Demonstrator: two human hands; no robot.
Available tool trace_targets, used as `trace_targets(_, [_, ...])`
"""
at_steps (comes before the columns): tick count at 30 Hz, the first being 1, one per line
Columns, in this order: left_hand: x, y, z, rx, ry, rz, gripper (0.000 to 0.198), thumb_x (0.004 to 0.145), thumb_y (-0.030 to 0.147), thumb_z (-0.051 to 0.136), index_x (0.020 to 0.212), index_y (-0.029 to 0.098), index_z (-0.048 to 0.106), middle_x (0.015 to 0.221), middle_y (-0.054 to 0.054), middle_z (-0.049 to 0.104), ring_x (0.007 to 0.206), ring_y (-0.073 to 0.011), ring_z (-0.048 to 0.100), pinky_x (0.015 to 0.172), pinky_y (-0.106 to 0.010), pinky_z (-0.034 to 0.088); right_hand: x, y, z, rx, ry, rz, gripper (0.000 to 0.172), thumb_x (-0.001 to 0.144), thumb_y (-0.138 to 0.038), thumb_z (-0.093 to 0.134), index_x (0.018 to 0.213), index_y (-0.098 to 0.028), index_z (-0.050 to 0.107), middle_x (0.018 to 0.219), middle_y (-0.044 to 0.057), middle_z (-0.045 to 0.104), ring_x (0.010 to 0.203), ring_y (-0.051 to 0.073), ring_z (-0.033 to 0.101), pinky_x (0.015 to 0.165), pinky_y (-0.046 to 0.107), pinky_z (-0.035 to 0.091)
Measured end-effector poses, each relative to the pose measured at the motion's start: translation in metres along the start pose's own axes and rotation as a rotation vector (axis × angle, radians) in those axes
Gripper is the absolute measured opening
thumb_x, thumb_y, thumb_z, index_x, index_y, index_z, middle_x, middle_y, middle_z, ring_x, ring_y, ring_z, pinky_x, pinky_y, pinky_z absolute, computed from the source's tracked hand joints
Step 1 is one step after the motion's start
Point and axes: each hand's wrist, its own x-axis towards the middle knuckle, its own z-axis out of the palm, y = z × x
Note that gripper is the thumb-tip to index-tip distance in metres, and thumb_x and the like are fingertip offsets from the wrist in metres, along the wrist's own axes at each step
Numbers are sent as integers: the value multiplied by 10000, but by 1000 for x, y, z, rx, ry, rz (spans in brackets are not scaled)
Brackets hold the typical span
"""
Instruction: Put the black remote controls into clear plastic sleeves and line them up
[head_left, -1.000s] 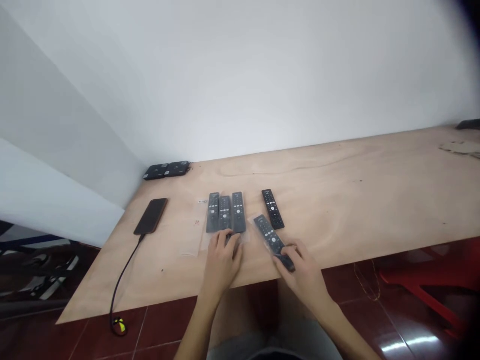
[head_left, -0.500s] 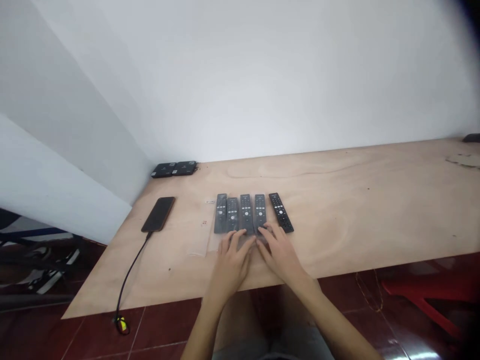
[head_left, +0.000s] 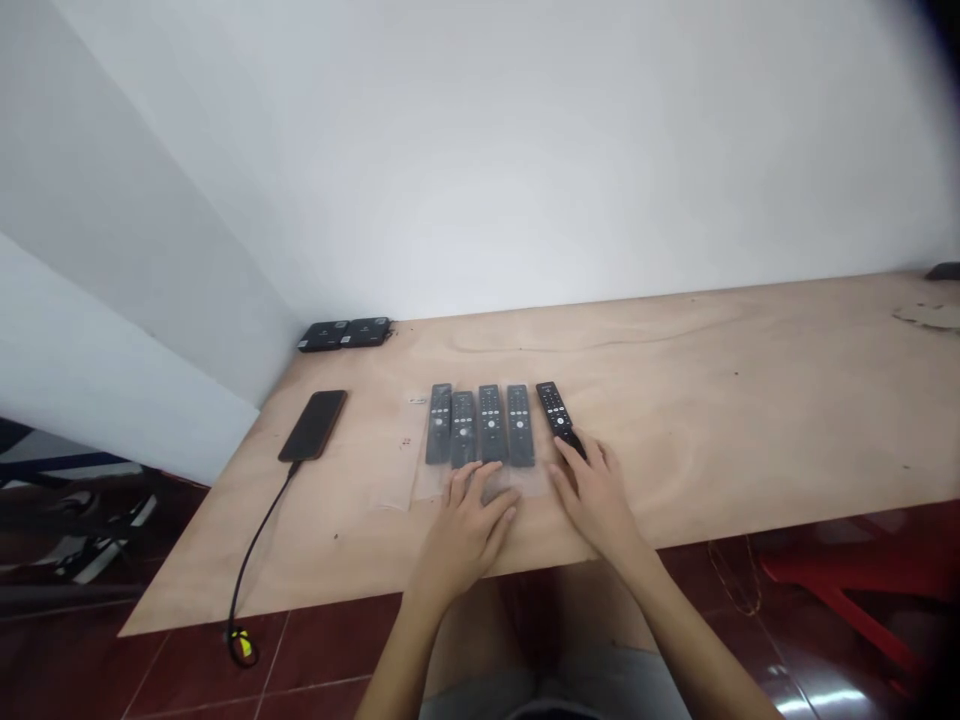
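Observation:
Several black remote controls lie in a row, each in a clear plastic sleeve; a middle one is the bagged remote control [head_left: 490, 410]. My left hand [head_left: 471, 520] rests at the near ends of the middle bagged remotes, fingers apart, fingertips touching the plastic. To the right of the row, a remote control without visible wrapping [head_left: 553, 405] lies tilted. Over its near end is my right hand [head_left: 600, 495], fingers touching it and thumb apart beside it; this hand hides the remote's lower part. An empty-looking clear plastic sleeve [head_left: 397, 475] lies left of the row.
A phone [head_left: 313, 425] with a black cable [head_left: 255, 545] lies at left on the wooden table [head_left: 712, 430]. Two black boxes [head_left: 365, 332] sit in the back left corner against the wall. A red plastic chair or stool [head_left: 840, 585] stands beyond the near edge at right.
My right hand has moved right, from the bagged remotes to the unwrapped one. My left hand has stayed nearly in place. The remotes have hardly moved.

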Motion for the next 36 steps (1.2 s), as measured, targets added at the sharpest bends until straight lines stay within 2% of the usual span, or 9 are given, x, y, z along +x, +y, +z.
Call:
trace_targets(4, [-2,-2,0,-14,56,-23,290,1067,203,622,1309,286,756,1561,-127,576,1429,-368,484,1180,-623,467,-5,19,-8,65,59,-4,256,1098,-366,597,1237,-234,766,1470,169,662,1291,388,629,1095,633,532])
trace_targets(7, [-2,-3,0,-22,95,-41,296,1064,173,613,1313,267,742,1537,-133,587,1409,-353,486,1194,-594,461,-23,47,-28,182,66,-5,180,1089,-321,617,1131,-242,774,1353,147,733,1241,356,686,1099,621,553])
trace_targets(11, [-3,-4,1,-36,141,-31,311,1052,151,621,1320,265,730,1479,-136,620,1361,-346,522,1178,-582,473,-52,90,-65,423,-86,15,143,1058,-349,702,1100,-262,807,1428,123,734,1365,344,672,1183,604,549])
trace_targets(14, [-6,-4,1,-79,157,3,337,1039,152,655,1351,266,714,1421,-142,645,1311,-334,565,1157,-568,493,-65,106,-88,526,-177,97,151,1038,-367,748,1090,-264,846,1426,122,752,1370,346,690,1204,600,552])
trace_targets(18, [-9,-2,-2,-194,122,64,350,1018,236,750,1360,295,704,1367,-124,685,1261,-311,623,1102,-522,546,-61,89,-92,584,-297,26,198,1082,-346,684,1066,-274,868,1483,112,716,1408,331,670,1225,589,539])
trace_targets(21, [-12,0,-5,-261,87,93,342,993,327,808,1320,288,714,1334,-116,721,1251,-311,651,1070,-513,570,-49,58,-78,592,-347,-72,231,1105,-313,640,1058,-277,863,1487,109,691,1430,307,641,1229,553,534])
trace_targets(26, [-31,-10,-8,-279,118,61,177,1027,257,762,1202,252,741,1214,-95,767,1107,-260,717,975,-453,599,-34,20,-50,612,-340,-151,267,1115,-295,606,1038,-267,861,1407,120,675,1339,270,682,1166,476,588])
trace_targets(31, [-52,-22,-9,-247,190,41,181,1006,223,787,1183,254,757,1211,-80,782,1125,-258,741,1089,-527,568,-30,13,-42,626,-374,-207,262,1104,-241,613,1103,-294,870,1454,106,663,1369,267,674,1188,490,574])
trace_targets(36, [-53,-24,-10,-260,178,36,233,997,216,792,1223,261,758,1257,-88,778,1166,-268,737,1111,-543,565,-30,17,-46,634,-380,-212,274,1101,-210,604,1171,-302,853,1425,103,706,1388,272,659,1191,509,567])
